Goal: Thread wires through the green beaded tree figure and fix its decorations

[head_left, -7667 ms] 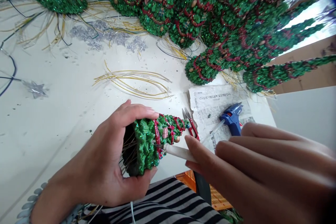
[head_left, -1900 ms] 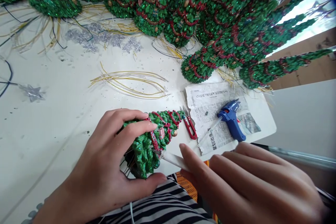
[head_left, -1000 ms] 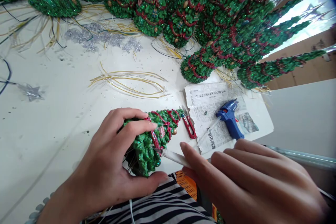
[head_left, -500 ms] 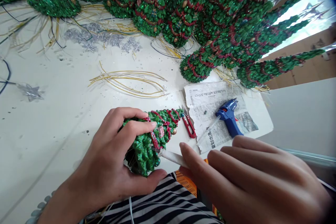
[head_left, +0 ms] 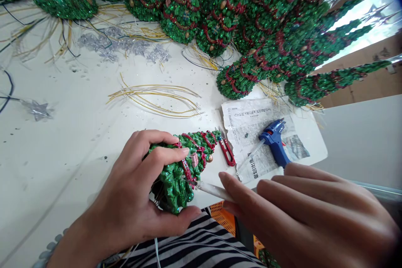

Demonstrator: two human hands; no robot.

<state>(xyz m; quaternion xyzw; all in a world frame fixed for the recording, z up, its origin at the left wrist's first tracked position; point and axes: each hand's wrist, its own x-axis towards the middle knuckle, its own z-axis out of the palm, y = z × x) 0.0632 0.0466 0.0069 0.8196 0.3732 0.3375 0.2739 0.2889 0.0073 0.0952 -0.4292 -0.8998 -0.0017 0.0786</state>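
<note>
A small green Christmas tree figurine (head_left: 176, 186) with red glittery garlands, a pink gift and a gold ball lies on its side, its tip towards the right. My left hand (head_left: 138, 188) is closed around its wider end, fingers on top and thumb below. In my right hand (head_left: 282, 209), a white stick-like tool (head_left: 213, 190) is pinched between thumb and fingers. Its thin, dark tip meets the lower red garland, or nearly so; exact contact is unclear. Just beyond the tree's top lie red thread snips (head_left: 226, 150).
A blue glue gun (head_left: 274, 140) rests on a newspaper sheet (head_left: 245, 113) at right. Yellow and white wires (head_left: 157, 100) lie mid-table. Silvery stars (head_left: 138, 47) are scattered behind, before rows of larger decorated trees (head_left: 180, 12). An orange basket (head_left: 221, 217) shows below the table edge.
My right hand and the white tool have shifted slightly to the right, the tip sliding a little outward along the garland. The tree has barely moved in my left hand.
</note>
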